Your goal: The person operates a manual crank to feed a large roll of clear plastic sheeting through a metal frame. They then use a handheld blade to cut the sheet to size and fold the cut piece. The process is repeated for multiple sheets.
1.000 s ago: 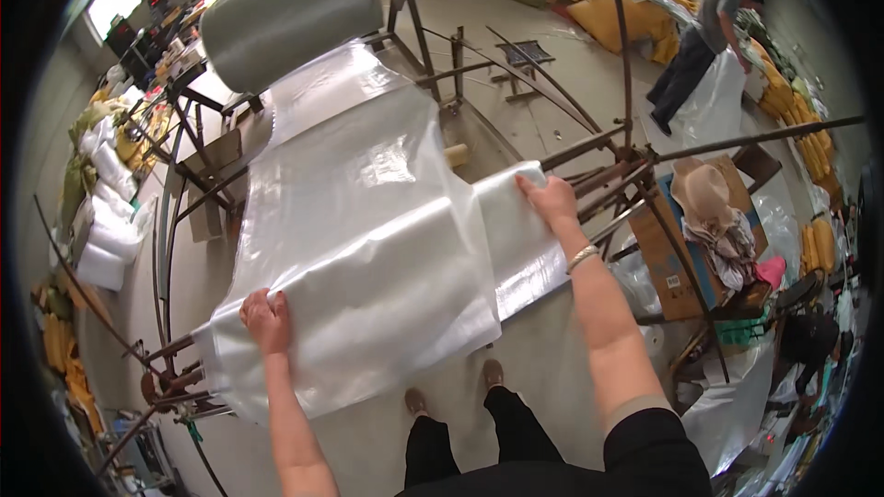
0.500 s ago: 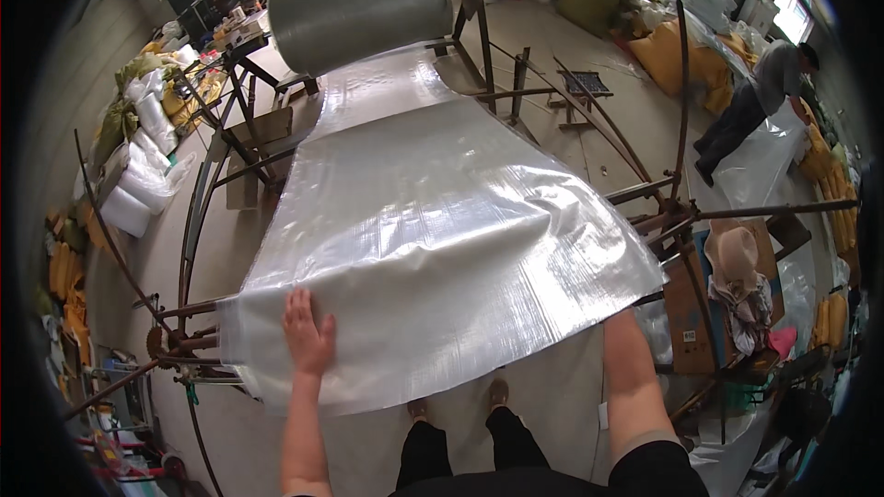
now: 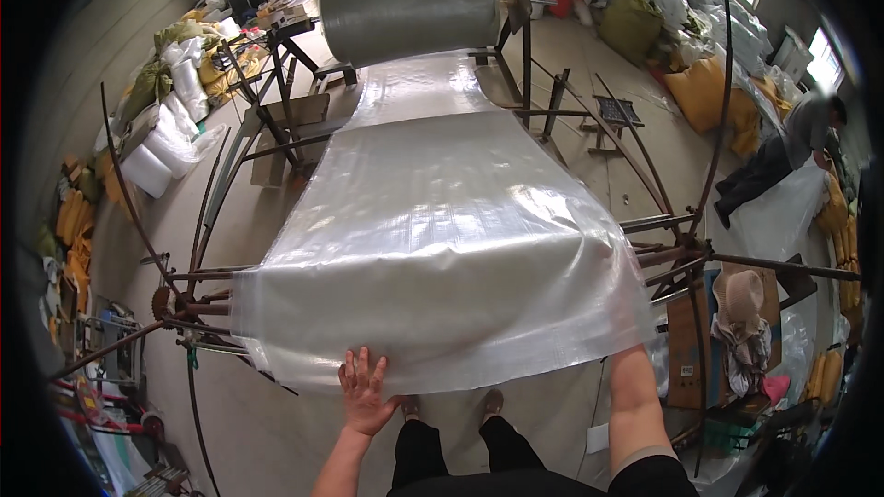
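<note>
A wide sheet of translucent plastic film [image 3: 442, 221] stretches toward me from a large roll [image 3: 414, 7] at the far side and drapes over a metal frame. My left hand [image 3: 366, 394] is at the sheet's near edge, left of the middle, with its fingers spread and their tips against the film. Under the sheet's right side reaches my right arm [image 3: 635, 405]. My right hand shows only faintly through the film, so its fingers cannot be made out.
Rusty reel bars [image 3: 707, 248] stick out at both sides of the sheet. A cardboard box [image 3: 686, 340] with a straw hat [image 3: 738, 296] stands to the right. At the far right another person [image 3: 783, 152] bends over plastic sheeting. White rolls and sacks [image 3: 161, 152] lie along the left wall.
My left hand has slid off the sheet's top toward me, down to its near edge. The film's right side now hangs lower over my right forearm. The whole view has shifted slightly.
</note>
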`<state>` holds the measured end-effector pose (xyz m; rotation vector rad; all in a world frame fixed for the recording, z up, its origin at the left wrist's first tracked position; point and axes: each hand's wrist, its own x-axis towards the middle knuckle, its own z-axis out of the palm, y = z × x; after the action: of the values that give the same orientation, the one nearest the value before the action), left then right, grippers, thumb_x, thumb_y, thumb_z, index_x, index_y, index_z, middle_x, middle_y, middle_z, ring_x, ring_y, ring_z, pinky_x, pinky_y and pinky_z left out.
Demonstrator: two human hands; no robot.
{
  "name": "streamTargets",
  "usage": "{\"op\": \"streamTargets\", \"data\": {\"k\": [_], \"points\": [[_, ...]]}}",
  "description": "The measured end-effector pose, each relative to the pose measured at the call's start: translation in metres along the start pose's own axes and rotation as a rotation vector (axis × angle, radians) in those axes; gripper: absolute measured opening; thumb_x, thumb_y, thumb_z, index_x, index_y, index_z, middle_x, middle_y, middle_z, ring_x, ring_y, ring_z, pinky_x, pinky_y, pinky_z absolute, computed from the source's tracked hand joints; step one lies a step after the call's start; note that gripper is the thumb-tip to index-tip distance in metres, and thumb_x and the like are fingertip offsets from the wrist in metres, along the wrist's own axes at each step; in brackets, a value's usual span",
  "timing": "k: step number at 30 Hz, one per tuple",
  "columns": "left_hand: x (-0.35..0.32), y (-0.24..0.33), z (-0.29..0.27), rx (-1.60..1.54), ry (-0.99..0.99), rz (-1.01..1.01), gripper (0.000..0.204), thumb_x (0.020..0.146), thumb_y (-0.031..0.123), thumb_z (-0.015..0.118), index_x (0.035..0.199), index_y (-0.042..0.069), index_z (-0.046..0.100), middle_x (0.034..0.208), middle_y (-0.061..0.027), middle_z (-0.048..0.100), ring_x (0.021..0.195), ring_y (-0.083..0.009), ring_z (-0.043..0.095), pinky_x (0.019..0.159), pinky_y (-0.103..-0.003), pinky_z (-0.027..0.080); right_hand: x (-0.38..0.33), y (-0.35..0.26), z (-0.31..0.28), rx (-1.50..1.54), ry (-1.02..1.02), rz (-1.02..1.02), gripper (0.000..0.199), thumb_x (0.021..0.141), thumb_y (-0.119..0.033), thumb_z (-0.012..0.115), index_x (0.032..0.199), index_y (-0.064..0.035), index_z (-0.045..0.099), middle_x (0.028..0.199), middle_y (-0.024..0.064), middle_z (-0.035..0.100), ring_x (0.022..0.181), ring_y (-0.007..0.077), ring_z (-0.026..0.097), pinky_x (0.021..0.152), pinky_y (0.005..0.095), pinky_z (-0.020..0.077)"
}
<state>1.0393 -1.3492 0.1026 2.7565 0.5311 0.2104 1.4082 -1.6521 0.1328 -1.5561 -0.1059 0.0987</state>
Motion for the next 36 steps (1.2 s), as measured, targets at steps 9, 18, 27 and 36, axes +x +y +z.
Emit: {"op": "streamTargets", "data": {"k": [9,18,27,36], "points": [[0.003,-0.031,-0.019,-0.192,0.261,0.071,0.014,0.074,0.005,0.061,0.087,0.007,0.065,0.091,-0.0106,0.066,0.097,-0.0292,0.061,0.080,-0.040,0.048,0.035,0.037,-0.020,-0.722,0.127,-0.067,0.050,0.087,-0.048,0.056,0.108,-0.0021,0.060,0.096,0.0160,0.064,0.091,0.0314,0.062,0.080,0.0395,0.0485],[-0.131,-0.207,-0.083,0.010,0.566,-0.407,0.021,0.088,0.017,0.051,0.082,0.001,0.062,0.080,-0.0163,0.061,0.077,-0.0320,0.060,0.068,-0.039,0.046,0.041,0.035,-0.005,-0.991,0.343,-0.161,0.061,0.076,-0.060,0.063,0.089,0.0004,0.063,0.084,0.0260,0.065,0.082,0.0430,0.063,0.070,0.0486,0.0500],[-0.195,-0.243,-0.070,0.151,0.460,-0.844,0.014,0.081,0.003,0.051,0.089,0.002,0.062,0.084,-0.0157,0.062,0.080,-0.0327,0.059,0.072,-0.039,0.046,0.039,0.037,-0.008,-0.933,0.320,-0.137,0.059,0.079,-0.059,0.061,0.094,-0.0016,0.064,0.086,0.0227,0.066,0.083,0.0406,0.064,0.069,0.0469,0.0500],[-0.111,-0.156,-0.134,-0.410,0.923,-0.504,0.011,0.087,0.005,0.050,0.094,0.003,0.059,0.089,-0.0080,0.059,0.089,-0.0235,0.056,0.086,-0.034,0.043,0.039,0.032,-0.010,-1.028,0.355,-0.158,0.061,0.079,-0.059,0.061,0.091,0.0005,0.063,0.086,0.0249,0.065,0.083,0.0424,0.063,0.070,0.0475,0.0497]]}}
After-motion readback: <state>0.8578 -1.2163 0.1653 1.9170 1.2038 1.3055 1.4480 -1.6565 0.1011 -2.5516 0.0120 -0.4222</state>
